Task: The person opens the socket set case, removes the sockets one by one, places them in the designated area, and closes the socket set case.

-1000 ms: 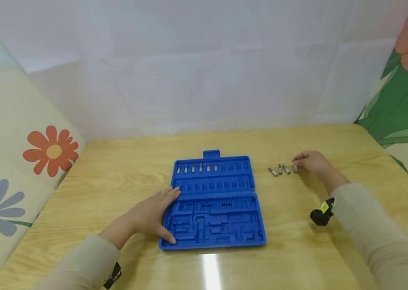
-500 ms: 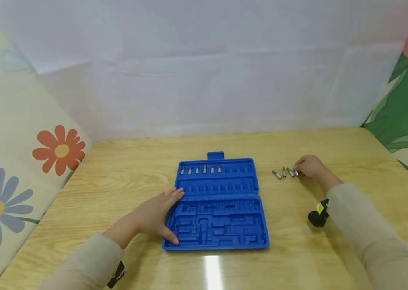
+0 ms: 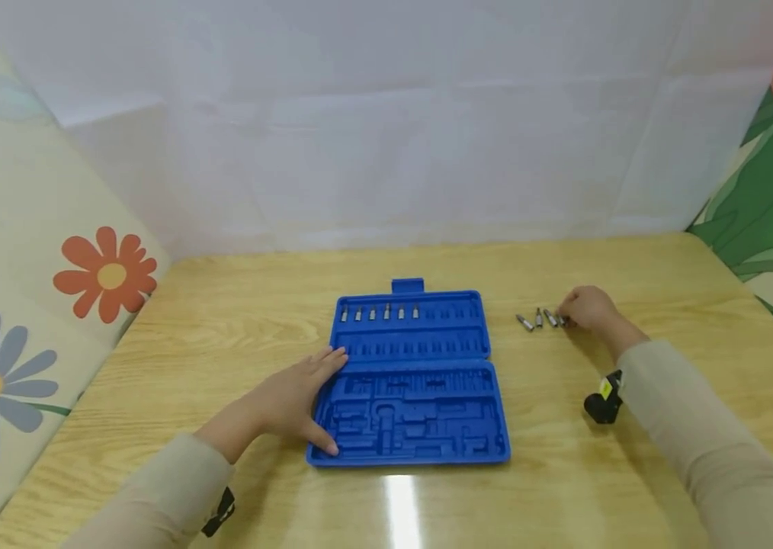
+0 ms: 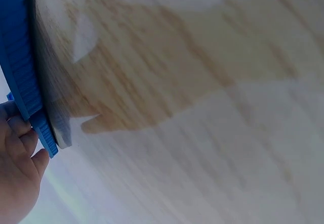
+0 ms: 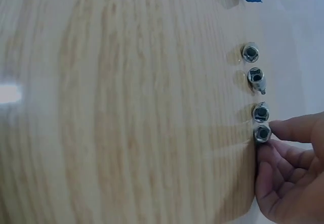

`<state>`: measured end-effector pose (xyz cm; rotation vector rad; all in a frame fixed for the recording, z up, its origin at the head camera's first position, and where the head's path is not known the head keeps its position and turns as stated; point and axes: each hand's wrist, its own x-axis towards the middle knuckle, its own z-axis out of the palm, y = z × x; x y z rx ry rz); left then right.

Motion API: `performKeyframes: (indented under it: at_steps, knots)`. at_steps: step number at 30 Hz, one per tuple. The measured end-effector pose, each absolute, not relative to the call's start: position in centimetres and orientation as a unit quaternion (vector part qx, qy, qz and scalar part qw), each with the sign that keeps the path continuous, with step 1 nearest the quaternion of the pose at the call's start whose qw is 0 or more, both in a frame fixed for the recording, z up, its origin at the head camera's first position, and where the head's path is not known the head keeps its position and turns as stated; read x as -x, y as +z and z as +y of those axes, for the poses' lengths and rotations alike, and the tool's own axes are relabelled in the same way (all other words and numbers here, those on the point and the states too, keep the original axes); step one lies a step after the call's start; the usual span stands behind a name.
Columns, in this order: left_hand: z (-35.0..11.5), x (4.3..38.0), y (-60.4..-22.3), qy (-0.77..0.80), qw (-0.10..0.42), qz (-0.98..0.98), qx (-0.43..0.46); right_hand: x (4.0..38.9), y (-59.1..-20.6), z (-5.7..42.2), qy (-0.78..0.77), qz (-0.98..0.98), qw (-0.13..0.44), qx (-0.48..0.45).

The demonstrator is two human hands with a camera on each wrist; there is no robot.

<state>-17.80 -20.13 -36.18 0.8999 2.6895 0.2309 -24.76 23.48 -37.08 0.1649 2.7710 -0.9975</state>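
An open blue plastic bit case (image 3: pixel 414 451) lies on the table, with several small metal bit sockets (image 3: pixel 386 312) in the left part of its upper row. My left hand (image 3: pixel 290 396) rests along the left edge of the case, thumb on the lower half and fingers spread near the hinge. To the right of the case, my right hand (image 3: pixel 590 308) pinches the end bit socket (image 5: pixel 262 133) of a short row between thumb and fingers. Three more bit sockets (image 3: pixel 540 319) lie just left of it; in the right wrist view the nearest one (image 5: pixel 260 112) almost touches the pinched one.
The wood-grain table (image 3: pixel 235 320) reaches back to a white sheet (image 3: pixel 400 152). Flower-patterned panels (image 3: pixel 2 229) stand at both sides. The case's latch tab (image 3: pixel 408 285) points away from me. A black wrist camera (image 3: pixel 604 400) hangs below my right wrist.
My right hand has brought its bit socket slightly left, up against the others in the row. The left hand stays on the case. The whole head view has shifted a little.
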Motion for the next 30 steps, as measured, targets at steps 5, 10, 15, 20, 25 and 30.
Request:
performKeyframes:
  at_steps: [5,10,15,20,25,30]
  knots:
    - [-20.1,17.9,-35.9,0.081,0.146,0.934,-0.317,24.8,-37.1,23.8,-0.378,0.919,0.090,-0.065]
    - [-20.0,18.0,-35.7,0.081,0.145,0.935,-0.314,24.8,-36.8,24.3,-0.425,0.896,0.102,-0.078]
    - [-20.1,18.1,-35.5,0.087,0.142,0.935,-0.313,24.9,-36.5,24.5,-0.434,0.892,0.099,-0.077]
    - [-20.2,18.1,-35.5,0.091,0.139,0.932,-0.322,24.8,-36.5,24.6,-0.455,0.882,0.096,-0.076]
    - [-20.2,18.1,-35.7,0.091,0.142,0.931,-0.324,24.6,-36.6,24.7,-0.488,0.863,0.102,-0.084]
    - [-20.2,18.0,-35.8,0.088,0.146,0.930,-0.325,24.3,-36.0,24.3,-0.501,0.857,0.090,-0.084]
